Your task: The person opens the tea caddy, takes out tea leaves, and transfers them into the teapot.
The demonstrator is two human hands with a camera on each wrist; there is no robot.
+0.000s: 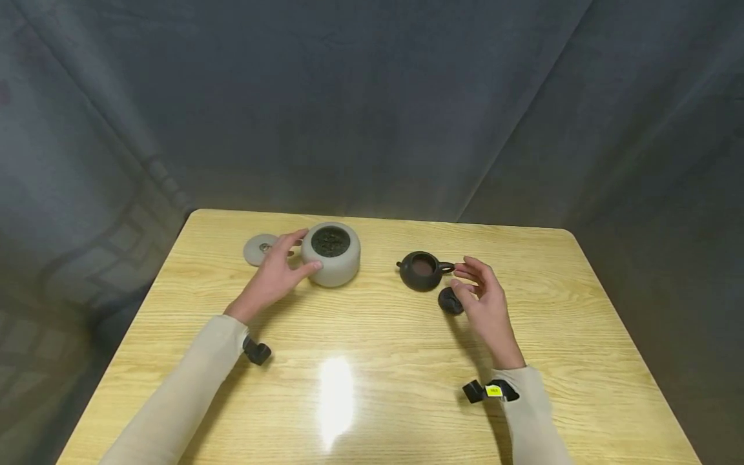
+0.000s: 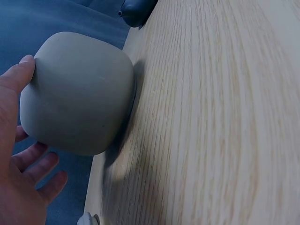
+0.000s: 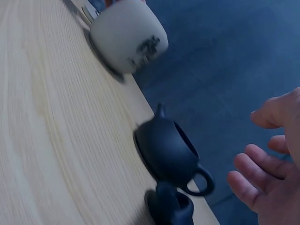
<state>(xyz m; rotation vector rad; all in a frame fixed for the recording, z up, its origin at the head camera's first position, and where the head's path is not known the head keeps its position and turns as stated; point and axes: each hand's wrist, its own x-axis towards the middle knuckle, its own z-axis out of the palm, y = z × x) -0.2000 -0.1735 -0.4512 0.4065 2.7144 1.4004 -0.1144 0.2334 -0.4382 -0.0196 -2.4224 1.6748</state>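
Note:
My left hand (image 1: 274, 278) holds a round grey jar (image 1: 340, 268) from its left side, thumb in front and fingers behind. Dark loose leaves (image 1: 330, 241) fill its open mouth. In the left wrist view the jar (image 2: 77, 93) leans slightly, with a shadow along its base. A small black teapot (image 1: 420, 279) stands uncovered to the right, its spout towards the jar. Beside its handle is my right hand (image 1: 485, 300), fingers loosely bent and the palm bare in the right wrist view. The black teapot lid (image 1: 449, 302) lies below that hand, partly covered by it.
A flat grey jar lid (image 1: 254, 250) with a knob lies behind my left hand, partly hidden. Everything stands towards the far edge of the wooden table (image 1: 383, 361). A dark grey curtain (image 1: 372, 110) hangs behind it.

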